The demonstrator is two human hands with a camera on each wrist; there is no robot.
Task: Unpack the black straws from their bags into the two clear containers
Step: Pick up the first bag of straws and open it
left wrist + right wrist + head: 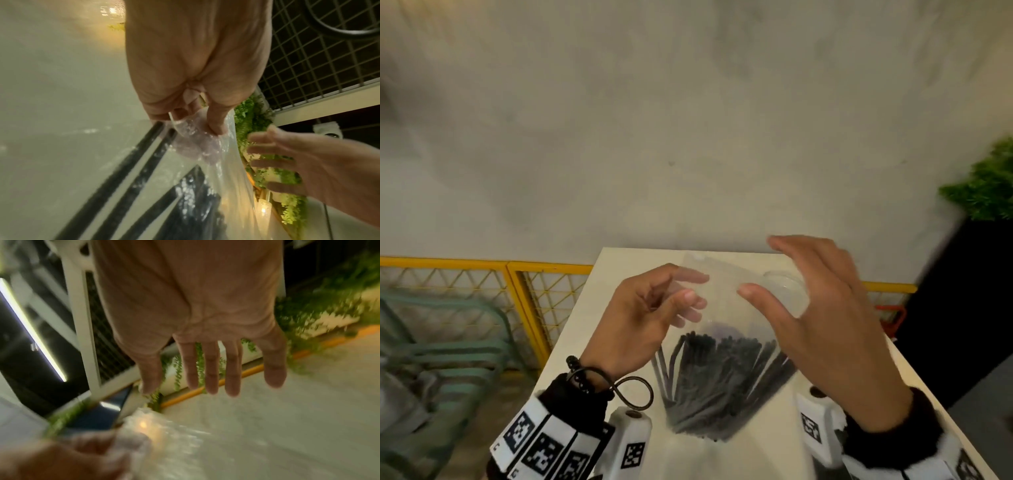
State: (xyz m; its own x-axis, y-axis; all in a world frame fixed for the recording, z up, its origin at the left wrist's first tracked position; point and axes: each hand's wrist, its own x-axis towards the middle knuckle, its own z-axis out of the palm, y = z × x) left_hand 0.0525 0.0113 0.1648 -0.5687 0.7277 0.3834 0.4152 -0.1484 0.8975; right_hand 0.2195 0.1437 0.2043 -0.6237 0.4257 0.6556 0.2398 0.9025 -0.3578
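Note:
A clear plastic bag (722, 305) full of black straws (719, 373) hangs over the white table (626, 260). My left hand (654, 308) pinches the bag's top left edge between thumb and fingers; the left wrist view shows the same bag (195, 146) gripped, with straws (131, 170) below. My right hand (808, 294) hovers at the bag's right side with fingers spread and straight, holding nothing, as in the right wrist view (205, 369). A clear container (787, 284) stands behind the bag, partly hidden by the right hand.
The table's far edge meets a grey wall. A yellow mesh fence (524, 291) runs at the left, a green plant (986, 185) on a black stand at the right. Wrist cameras (630, 442) sit low in the head view.

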